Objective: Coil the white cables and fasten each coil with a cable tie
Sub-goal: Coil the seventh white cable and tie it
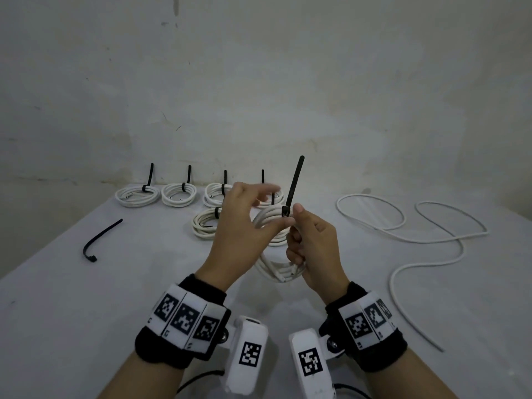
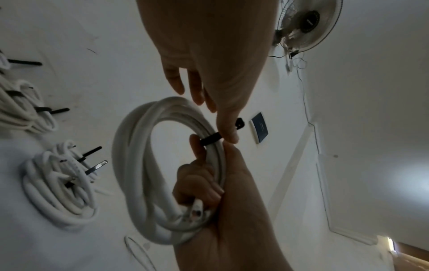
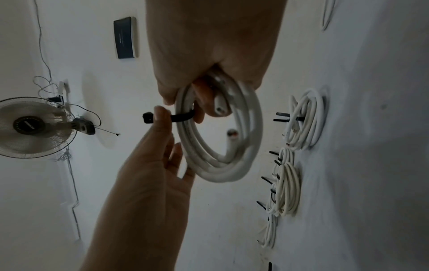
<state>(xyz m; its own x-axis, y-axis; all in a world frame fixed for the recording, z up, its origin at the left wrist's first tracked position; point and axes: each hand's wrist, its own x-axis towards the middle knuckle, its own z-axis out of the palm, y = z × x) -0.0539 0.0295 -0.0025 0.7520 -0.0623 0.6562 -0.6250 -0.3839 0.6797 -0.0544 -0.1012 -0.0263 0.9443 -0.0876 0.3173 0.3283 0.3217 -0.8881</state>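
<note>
I hold a white cable coil (image 1: 269,219) upright above the table (image 1: 86,298). My right hand (image 1: 315,249) grips its right side, thumb up beside the head of a black cable tie (image 1: 293,185). That tie loops round the coil's top, its tail pointing up. The thumb of my left hand (image 1: 247,217) presses on the coil just below the tie, while its other fingers are raised and blurred. The left wrist view shows the coil (image 2: 139,146) and the tie (image 2: 210,140) between both thumbs. The right wrist view shows the tie (image 3: 182,117) round the coil (image 3: 253,128), with both cut ends visible.
Several tied coils (image 1: 137,194) lie in a row at the back by the wall, and one more coil (image 1: 204,224) in front of them. A loose white cable (image 1: 431,240) snakes across the right side. A spare black tie (image 1: 100,240) lies on the left.
</note>
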